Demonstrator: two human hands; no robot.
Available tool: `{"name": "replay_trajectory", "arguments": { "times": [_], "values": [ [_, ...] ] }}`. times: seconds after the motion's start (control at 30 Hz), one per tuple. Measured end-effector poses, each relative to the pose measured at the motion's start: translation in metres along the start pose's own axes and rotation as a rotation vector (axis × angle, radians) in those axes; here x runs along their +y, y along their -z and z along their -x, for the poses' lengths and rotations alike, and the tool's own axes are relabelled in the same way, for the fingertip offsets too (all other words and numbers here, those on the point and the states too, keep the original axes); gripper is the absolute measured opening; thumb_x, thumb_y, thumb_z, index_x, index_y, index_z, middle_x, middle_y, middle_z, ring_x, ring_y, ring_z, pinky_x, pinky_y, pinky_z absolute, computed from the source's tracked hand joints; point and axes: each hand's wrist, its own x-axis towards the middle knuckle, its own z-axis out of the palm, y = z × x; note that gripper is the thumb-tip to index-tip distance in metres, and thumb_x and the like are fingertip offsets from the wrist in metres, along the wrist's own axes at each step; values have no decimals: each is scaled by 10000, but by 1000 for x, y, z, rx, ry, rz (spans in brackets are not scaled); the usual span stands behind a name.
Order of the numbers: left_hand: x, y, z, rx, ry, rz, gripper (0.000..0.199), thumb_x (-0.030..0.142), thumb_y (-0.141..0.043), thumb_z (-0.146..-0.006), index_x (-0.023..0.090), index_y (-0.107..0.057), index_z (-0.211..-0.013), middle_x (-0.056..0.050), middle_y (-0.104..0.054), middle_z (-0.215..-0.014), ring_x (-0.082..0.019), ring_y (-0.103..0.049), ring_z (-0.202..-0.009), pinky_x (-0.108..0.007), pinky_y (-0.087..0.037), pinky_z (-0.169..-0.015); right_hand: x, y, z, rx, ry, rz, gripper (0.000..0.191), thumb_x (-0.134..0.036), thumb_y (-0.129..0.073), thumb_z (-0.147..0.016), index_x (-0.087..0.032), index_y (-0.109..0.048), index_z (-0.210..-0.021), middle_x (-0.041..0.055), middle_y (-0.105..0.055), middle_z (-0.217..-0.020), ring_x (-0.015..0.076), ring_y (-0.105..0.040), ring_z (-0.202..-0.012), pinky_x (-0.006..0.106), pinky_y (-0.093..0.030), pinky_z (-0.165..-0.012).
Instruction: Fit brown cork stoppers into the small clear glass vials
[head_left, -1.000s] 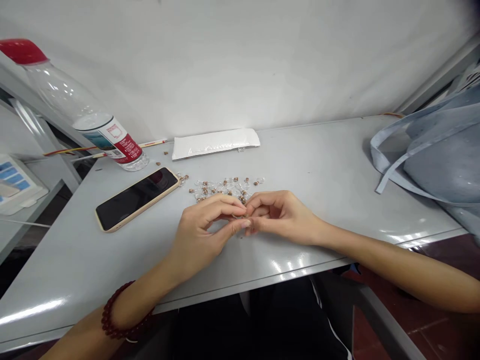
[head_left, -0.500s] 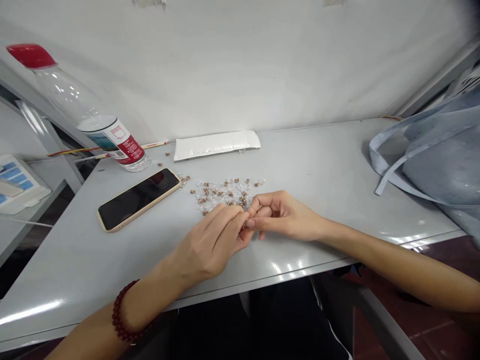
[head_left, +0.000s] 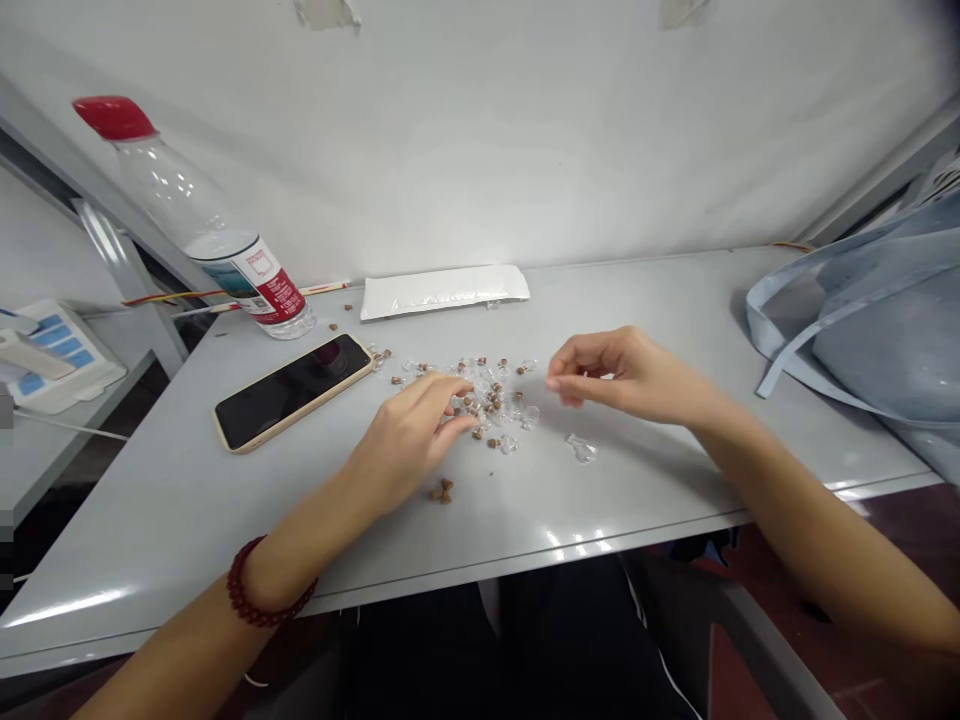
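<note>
A loose pile of tiny clear glass bottles with brown cork stoppers (head_left: 493,400) lies on the grey desk. My left hand (head_left: 405,435) reaches over the pile's left side, thumb and fingers apart with bottles showing between them. To the right of the pile, my right hand (head_left: 626,375) hovers with thumb and index tips brought together; anything between them is too small to make out. Below it lie a few clear bottles (head_left: 581,449) with no cork visible. A small cluster of loose corks (head_left: 444,491) lies in front of my left hand.
A phone (head_left: 296,390) lies left of the pile, with a red-capped plastic bottle (head_left: 247,280) behind it. Against the wall rests a white packet (head_left: 442,292). A blue-grey fabric bag (head_left: 885,320) occupies the right end. A power strip (head_left: 60,350) sits off the left side.
My hands were together in front of the pile and have separated. The left moved up to the pile, the right away to the right. Loose corks and clear bottles now show where the hands were.
</note>
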Motion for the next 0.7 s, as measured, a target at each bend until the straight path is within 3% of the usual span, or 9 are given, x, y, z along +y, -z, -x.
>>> {"name": "replay_trajectory", "arguments": {
  "times": [0.1,0.2,0.3,0.4,0.5,0.7],
  "values": [
    [6,11,-5,5,100,5,114,191,-549,-877,165,-608,-971,-52,-680,-909,-144,-623,-721,-263,-512,-639,9,18,2,-289,-70,162,284,-459,-677,-768,-179,-658,-814,-16,-625,-613,104,-547,-530,235,-396,-489],
    [9,30,-8,-172,239,106,74,236,-593,-842,193,-647,-817,-12,-691,-782,-140,-624,-669,-236,-506,-608,13,18,4,-471,-87,212,287,-443,-709,-735,-185,-642,-841,-19,-626,-633,113,-552,-543,229,-396,-480],
    [4,47,-5,-501,287,217,61,276,-636,-804,233,-679,-811,22,-677,-683,-132,-612,-576,-210,-482,-515,10,7,5,-481,-35,243,128,-301,-655,-774,-179,-619,-763,-19,-607,-643,100,-528,-537,221,-389,-477],
    [-2,53,0,-670,278,241,74,264,-661,-766,246,-691,-832,21,-675,-719,-136,-625,-616,-205,-488,-533,8,0,5,-455,-15,240,45,-208,-607,-773,-180,-605,-738,-22,-595,-655,94,-520,-545,218,-394,-488],
    [-2,49,3,-716,273,253,80,229,-652,-747,250,-689,-815,25,-662,-735,-131,-613,-625,-202,-474,-536,8,-1,6,-441,-3,255,11,-184,-611,-751,-182,-602,-746,-20,-594,-671,98,-516,-556,219,-382,-485],
    [1,41,4,-689,245,228,120,185,-576,-775,245,-680,-767,21,-648,-705,-138,-599,-626,-218,-458,-543,6,-7,7,-384,55,363,83,-93,-555,-708,-175,-566,-699,0,-562,-733,103,-485,-599,238,-388,-550]
  ]
}}
